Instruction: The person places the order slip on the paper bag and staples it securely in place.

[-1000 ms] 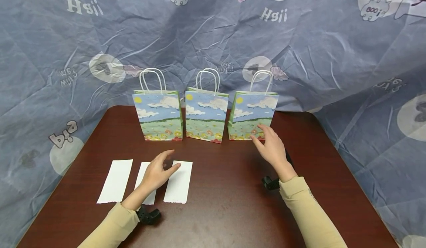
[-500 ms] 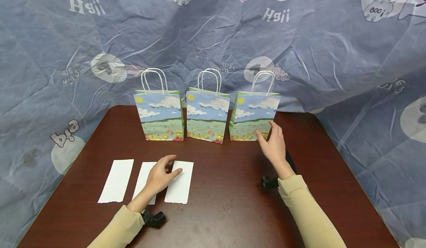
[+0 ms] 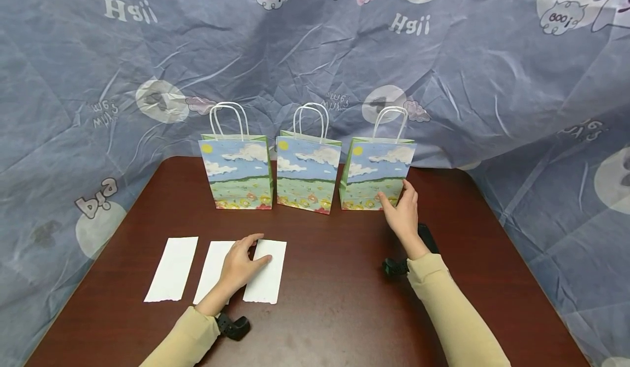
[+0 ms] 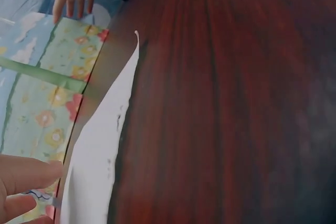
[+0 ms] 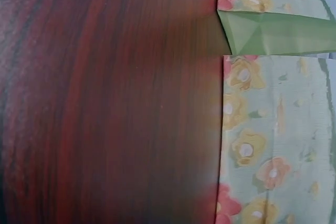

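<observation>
Bags (image 3: 306, 173): sky-meadow-flower print; paper strips (image 3: 172, 268) white; table (image 3: 334, 301) dark red-brown woodgrain.

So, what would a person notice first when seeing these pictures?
Three paper gift bags printed with sky and flowers stand in a row at the far side of the dark red wooden table. The right hand touches the lower corner of the rightmost bag. Nearer, the left hand rests on the rightmost of three white paper strips.
</observation>
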`<state>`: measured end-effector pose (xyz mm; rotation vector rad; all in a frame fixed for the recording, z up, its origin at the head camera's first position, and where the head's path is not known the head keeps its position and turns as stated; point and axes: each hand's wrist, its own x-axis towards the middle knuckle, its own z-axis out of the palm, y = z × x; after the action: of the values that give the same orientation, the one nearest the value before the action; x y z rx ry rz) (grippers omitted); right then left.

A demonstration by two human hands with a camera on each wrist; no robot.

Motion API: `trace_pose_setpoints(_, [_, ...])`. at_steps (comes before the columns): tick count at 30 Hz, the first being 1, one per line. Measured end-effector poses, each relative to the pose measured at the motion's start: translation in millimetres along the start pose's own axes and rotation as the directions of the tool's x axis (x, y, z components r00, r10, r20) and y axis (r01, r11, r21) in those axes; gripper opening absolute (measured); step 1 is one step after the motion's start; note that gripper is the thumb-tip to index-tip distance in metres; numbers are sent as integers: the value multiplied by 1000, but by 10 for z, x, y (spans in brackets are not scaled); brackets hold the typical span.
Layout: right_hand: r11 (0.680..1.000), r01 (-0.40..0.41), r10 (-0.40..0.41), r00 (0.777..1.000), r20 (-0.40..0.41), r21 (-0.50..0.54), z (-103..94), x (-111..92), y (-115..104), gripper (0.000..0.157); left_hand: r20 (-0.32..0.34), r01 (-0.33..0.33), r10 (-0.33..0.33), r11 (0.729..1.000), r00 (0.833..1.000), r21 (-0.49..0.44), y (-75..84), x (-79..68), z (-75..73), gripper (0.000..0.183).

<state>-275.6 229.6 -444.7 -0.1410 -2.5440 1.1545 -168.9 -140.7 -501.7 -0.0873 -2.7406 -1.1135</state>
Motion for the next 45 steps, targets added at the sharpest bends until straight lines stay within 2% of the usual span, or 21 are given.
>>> trace_pose_setpoints(9, [994, -42, 46, 998, -33, 102, 80, 54, 85, 84, -11, -82, 82, 997, 997, 5, -9, -39, 17, 56])
trace_pose_setpoints(15, [980, -59, 66, 997, -35, 192, 92, 127, 137, 82, -14, -80, 80, 997, 997, 10, -4, -34, 23, 59])
trace_pose_setpoints(18, [963, -77, 88, 996, -31, 258, 89, 150, 154, 79, -13, -73, 73, 997, 997, 20, -6, -35, 27, 58])
trace_pose_setpoints(22, [945, -81, 109, 992, -71, 318, 100, 171, 168, 71, -15, -65, 65, 997, 998, 31, -18, -46, 37, 56])
trace_pose_setpoints(31, [891, 6, 99, 973, -207, 454, 98, 211, 106, 54, -46, -84, 86, 995, 995, 58, -30, -68, 55, 52])
trace_pose_setpoints(45, [822, 31, 144, 955, -259, 569, 88, 271, 98, 36, -59, -90, 93, 995, 994, 46, 3, -55, 59, 46])
